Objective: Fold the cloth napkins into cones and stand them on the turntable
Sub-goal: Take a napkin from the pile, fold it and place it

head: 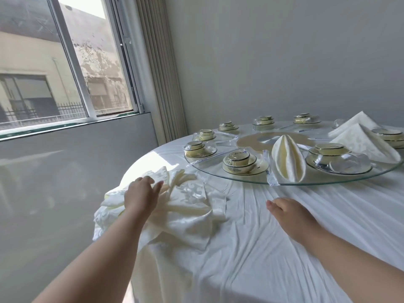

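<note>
Cones (288, 158) stand on the turntable (328, 179) at one o'clock (three, seemingly); loose napkins (185, 206) remain at ten o'clock, left hand (142, 193) flat on them, right hand (288, 212) relaxed, empty.

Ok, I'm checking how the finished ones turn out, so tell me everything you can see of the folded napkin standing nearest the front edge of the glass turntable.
The folded napkin is cream cloth with a faint woven pattern, rolled into a pointed, leaf-like cone with a seam down its middle. It leans on the glass turntable near the front rim, between two wrapped bowl sets. Neither hand touches it.
</note>
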Demonstrator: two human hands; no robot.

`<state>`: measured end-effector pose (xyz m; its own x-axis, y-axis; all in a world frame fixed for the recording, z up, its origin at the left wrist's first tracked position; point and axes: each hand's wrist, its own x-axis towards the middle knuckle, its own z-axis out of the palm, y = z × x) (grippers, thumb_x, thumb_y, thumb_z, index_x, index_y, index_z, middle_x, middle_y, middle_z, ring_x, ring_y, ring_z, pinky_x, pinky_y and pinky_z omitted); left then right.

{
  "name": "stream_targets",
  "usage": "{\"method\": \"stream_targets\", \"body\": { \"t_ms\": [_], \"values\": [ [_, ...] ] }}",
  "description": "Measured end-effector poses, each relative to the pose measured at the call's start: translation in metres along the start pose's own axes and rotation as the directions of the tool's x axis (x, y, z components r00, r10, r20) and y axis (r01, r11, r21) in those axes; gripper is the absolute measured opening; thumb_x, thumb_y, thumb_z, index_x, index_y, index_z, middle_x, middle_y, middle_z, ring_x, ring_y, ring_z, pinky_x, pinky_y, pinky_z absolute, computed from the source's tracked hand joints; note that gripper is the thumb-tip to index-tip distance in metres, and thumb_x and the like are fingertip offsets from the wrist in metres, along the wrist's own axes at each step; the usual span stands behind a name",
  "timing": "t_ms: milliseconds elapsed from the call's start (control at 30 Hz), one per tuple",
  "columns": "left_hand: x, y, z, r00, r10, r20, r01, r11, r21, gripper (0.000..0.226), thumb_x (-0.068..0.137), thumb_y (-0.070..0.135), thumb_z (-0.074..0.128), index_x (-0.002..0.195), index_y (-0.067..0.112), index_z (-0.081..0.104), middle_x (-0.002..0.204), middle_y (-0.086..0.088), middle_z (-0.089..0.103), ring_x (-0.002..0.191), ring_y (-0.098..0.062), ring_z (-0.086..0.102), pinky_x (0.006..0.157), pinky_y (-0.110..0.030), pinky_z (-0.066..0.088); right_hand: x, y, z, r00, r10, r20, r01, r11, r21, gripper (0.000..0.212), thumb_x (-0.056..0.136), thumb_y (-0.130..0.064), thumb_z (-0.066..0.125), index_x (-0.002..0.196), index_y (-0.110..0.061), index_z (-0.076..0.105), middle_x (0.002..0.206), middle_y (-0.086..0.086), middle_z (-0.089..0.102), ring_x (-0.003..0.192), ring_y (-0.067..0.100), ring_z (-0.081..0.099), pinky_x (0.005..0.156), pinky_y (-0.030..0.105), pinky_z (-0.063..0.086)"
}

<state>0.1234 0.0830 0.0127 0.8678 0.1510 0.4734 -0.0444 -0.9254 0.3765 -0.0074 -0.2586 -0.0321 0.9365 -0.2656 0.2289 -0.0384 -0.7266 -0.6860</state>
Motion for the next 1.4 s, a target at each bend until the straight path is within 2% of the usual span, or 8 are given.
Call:
{"method": "stream_targets", "body": {
  "t_ms": [200, 367, 500, 767, 867, 1033, 1233, 1400],
  "values": [
    [0.034, -0.007, 0.021, 0.976, -0.038, 0.216, 0.073, 0.986, -0.153, 0.025, 0.082, 0.039, 0.072, 0.085, 0.014, 0.070, 0.087, -0.003, 0.069, 0.092, -0.029, 0.063, 0.082, -0.031, 0.048, 0.002, 0.005, 0.001, 1.000, 0.026, -0.006, -0.026, 0.999, 0.043, 0.042, 0.097, -0.035, 0.047, 0.064, -0.013, 0.038, 0.071, -0.001, 0.045, 0.065, 0.015, 0.044, 0.056, 0.029, 0.030],
    [0.040, 0.025, -0.005, 0.997, -0.076, 0.023, 0.080, 0.960, -0.269, 0.027, 0.093, 0.033, 0.058, 0.083, 0.009, 0.067, 0.077, -0.011, 0.064, 0.081, -0.034, 0.060, 0.064, -0.031, 0.037, 0.003, 0.005, -0.001, 0.999, 0.042, 0.005, -0.043, 0.996, 0.080, 0.040, 0.097, -0.035, 0.048, 0.065, -0.013, 0.040, 0.071, -0.002, 0.046, 0.064, 0.015, 0.044, 0.058, 0.030, 0.031],
    [0.012, 0.113, -0.032, 0.984, 0.168, -0.059, -0.176, 0.875, -0.451, 0.038, 0.085, 0.039, 0.057, 0.078, 0.002, 0.063, 0.071, -0.017, 0.063, 0.072, -0.034, 0.060, 0.063, -0.037, 0.046, 0.001, -0.003, -0.009, 0.996, 0.080, -0.051, -0.068, 0.978, 0.199, 0.036, 0.098, -0.036, 0.047, 0.080, -0.006, 0.056, 0.075, 0.007, 0.060, 0.075, 0.025, 0.056, 0.064, 0.032, 0.037],
    [-0.167, 0.232, -0.024, 0.646, 0.723, 0.244, -0.450, 0.619, -0.643, 0.016, 0.090, 0.029, 0.064, 0.089, 0.016, 0.072, 0.081, 0.003, 0.068, 0.076, -0.010, 0.061, 0.071, -0.021, 0.045, -0.010, -0.005, -0.106, 0.837, 0.206, -0.507, 0.125, 0.830, 0.543, 0.025, 0.088, -0.037, 0.054, 0.077, -0.016, 0.060, 0.075, -0.004, 0.063, 0.086, 0.027, 0.062, 0.083, 0.042, 0.048],
    [-0.207, 0.235, -0.013, 0.464, 0.807, 0.365, -0.406, 0.560, -0.722, 0.024, 0.096, 0.034, 0.053, 0.106, 0.018, 0.068, 0.103, 0.005, 0.069, 0.094, -0.007, 0.061, 0.086, -0.020, 0.045, -0.027, 0.013, -0.116, 0.898, 0.150, -0.414, 0.060, 0.890, 0.453, 0.025, 0.093, -0.031, 0.053, 0.078, -0.012, 0.061, 0.071, 0.000, 0.062, 0.076, 0.023, 0.058, 0.084, 0.046, 0.049],
    [-0.181, 0.201, 0.011, 0.635, 0.700, 0.326, -0.483, 0.690, -0.540, 0.033, 0.099, 0.041, 0.041, 0.105, 0.018, 0.064, 0.108, 0.004, 0.063, 0.103, -0.013, 0.054, 0.092, -0.027, 0.041, -0.036, 0.044, -0.105, 0.989, 0.127, -0.070, -0.106, 0.962, 0.251, 0.024, 0.094, -0.039, 0.052, 0.085, -0.017, 0.060, 0.084, -0.004, 0.064, 0.083, 0.015, 0.059, 0.078, 0.035, 0.046],
    [-0.186, 0.170, 0.027, 0.663, 0.647, 0.376, -0.524, 0.760, -0.384, 0.029, 0.095, 0.052, 0.038, 0.096, 0.033, 0.060, 0.095, 0.011, 0.055, 0.095, -0.008, 0.047, 0.080, -0.023, 0.037, -0.023, 0.052, -0.100, 0.971, 0.190, 0.145, -0.167, 0.973, -0.157, 0.033, 0.093, -0.050, 0.048, 0.078, -0.021, 0.055, 0.077, -0.004, 0.061, 0.072, 0.013, 0.055, 0.067, 0.027, 0.040],
    [-0.193, 0.170, 0.002, 0.663, 0.617, 0.424, -0.454, 0.781, -0.428, 0.050, 0.096, 0.056, 0.030, 0.078, 0.022, 0.062, 0.074, 0.001, 0.064, 0.066, -0.010, 0.056, 0.064, -0.028, 0.045, -0.012, 0.041, -0.111, 0.911, 0.261, 0.320, -0.270, 0.963, -0.016, 0.044, 0.100, -0.043, 0.037, 0.082, -0.013, 0.064, 0.065, 0.008, 0.063, 0.047, 0.018, 0.049, 0.055, 0.026, 0.041]
  ]
}}
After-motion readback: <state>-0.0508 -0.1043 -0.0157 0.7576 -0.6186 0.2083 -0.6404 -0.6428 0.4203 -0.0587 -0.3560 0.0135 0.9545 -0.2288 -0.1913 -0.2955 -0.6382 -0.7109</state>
